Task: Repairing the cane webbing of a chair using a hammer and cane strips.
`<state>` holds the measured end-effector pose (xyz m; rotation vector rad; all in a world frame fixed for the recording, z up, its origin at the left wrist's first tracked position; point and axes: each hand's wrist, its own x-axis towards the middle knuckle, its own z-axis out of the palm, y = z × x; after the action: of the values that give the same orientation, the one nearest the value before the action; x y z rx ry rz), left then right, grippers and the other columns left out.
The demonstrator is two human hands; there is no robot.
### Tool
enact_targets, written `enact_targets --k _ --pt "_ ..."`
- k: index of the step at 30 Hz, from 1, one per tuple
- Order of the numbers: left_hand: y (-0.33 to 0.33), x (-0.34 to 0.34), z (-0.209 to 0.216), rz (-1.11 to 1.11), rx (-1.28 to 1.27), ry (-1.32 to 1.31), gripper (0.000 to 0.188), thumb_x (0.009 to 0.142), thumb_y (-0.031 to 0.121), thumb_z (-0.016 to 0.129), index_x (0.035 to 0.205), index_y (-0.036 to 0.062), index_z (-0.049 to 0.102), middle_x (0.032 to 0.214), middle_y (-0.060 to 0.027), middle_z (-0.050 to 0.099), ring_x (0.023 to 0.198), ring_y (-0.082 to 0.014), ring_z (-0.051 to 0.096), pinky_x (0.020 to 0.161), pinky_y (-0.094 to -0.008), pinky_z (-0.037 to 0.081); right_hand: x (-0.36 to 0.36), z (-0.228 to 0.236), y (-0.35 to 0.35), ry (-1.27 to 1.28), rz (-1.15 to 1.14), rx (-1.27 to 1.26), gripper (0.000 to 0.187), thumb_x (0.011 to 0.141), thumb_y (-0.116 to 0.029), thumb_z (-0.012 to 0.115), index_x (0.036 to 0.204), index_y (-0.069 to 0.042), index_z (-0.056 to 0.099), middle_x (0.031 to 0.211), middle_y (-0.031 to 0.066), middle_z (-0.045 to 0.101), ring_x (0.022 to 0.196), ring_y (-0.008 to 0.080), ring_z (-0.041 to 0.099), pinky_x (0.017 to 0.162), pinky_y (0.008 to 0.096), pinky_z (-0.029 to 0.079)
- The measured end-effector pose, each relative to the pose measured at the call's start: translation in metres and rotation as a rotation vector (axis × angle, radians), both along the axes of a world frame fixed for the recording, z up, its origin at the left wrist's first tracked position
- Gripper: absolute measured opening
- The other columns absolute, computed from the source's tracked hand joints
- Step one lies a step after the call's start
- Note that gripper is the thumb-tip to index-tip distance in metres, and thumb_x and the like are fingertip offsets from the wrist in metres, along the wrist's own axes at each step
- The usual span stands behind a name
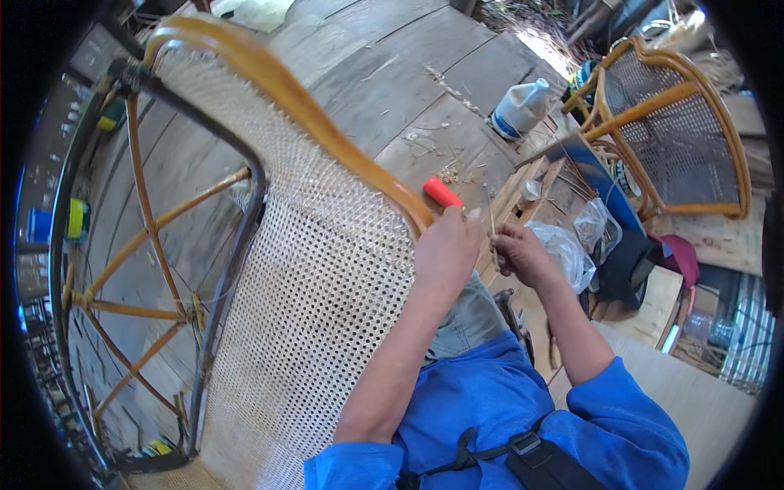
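Observation:
My left hand [449, 249] is closed around a tool with a red cylindrical handle [442, 192]; the tool's working end is hidden by the fingers. Close by on the right, my right hand [523, 251] pinches a thin pale cane strip [493, 233] that stands nearly upright between the two hands. Against my left forearm lies a large woven cane panel [302, 302] with open holes, part of a rattan chair. Its curved, glossy brown rattan rail [318, 131] runs down to my left wrist, and a ragged edge of weave shows along it.
A dark chair frame [260, 171] with crossed rattan braces stands at the left. Ahead, cane scraps [420, 143] litter the plank floor. A white jug [520, 109], a wooden crate [523, 184], plastic bags [563, 253] and another rattan chair part [678, 122] are on the right.

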<state>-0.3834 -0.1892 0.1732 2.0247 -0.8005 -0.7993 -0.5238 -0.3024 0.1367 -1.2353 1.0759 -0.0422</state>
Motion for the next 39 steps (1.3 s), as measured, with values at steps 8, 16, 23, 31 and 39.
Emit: enact_targets --k 8,16,23,31,39 --pt "0.04 -0.027 -0.011 0.229 -0.13 0.924 0.015 0.095 0.02 0.047 0.099 0.0079 0.056 0.063 0.0054 0.043 0.044 0.0003 0.033 0.037 -0.0156 0.026 -0.079 -0.012 -0.002 0.117 -0.115 0.195 0.013 0.082 -0.011 0.052 0.093 -0.007 0.057 0.062 -0.0014 0.046 0.046 0.0074 0.043 0.037 0.0214 0.03" --pt "0.037 -0.054 -0.031 0.21 -0.156 1.354 0.025 0.096 0.032 0.05 0.098 0.0081 0.055 0.071 0.0017 0.048 0.05 -0.0057 0.04 0.041 -0.0195 0.03 -0.203 -0.063 0.022 0.463 0.349 -0.616 0.025 0.086 -0.018 0.053 0.099 -0.001 0.065 0.09 0.0221 0.064 0.086 0.0373 0.062 0.077 0.0429 0.049" --pt "0.028 -0.076 -0.073 0.126 -0.346 1.856 0.054 0.096 0.052 0.039 0.105 0.0015 0.055 0.09 -0.0109 0.063 0.08 -0.0269 0.064 0.064 -0.0341 0.053 -0.24 -0.066 0.048 0.559 0.485 -0.732 0.022 0.087 -0.018 0.054 0.095 -0.001 0.063 0.088 0.0209 0.062 0.087 0.037 0.061 0.077 0.0449 0.048" --pt "0.029 -0.074 -0.084 0.223 -0.394 1.888 0.064 0.094 0.058 0.034 0.109 -0.0002 0.056 0.102 -0.0156 0.061 0.094 -0.0344 0.061 0.079 -0.0431 0.053 -0.158 -0.027 -0.013 0.312 -0.116 -0.875 0.02 0.089 -0.017 0.05 0.097 -0.002 0.061 0.091 0.0217 0.063 0.087 0.0387 0.06 0.075 0.0429 0.047" --pt "0.033 -0.07 -0.089 0.152 -0.382 1.838 0.054 0.096 0.055 0.032 0.097 0.0057 0.056 0.083 -0.0069 0.058 0.067 -0.0193 0.055 0.057 -0.0305 0.046 -0.171 -0.117 -0.052 0.644 -0.017 -0.917 0.016 0.079 -0.005 0.051 0.092 0.0 0.059 0.091 0.0228 0.062 0.089 0.038 0.06 0.076 0.0427 0.046"
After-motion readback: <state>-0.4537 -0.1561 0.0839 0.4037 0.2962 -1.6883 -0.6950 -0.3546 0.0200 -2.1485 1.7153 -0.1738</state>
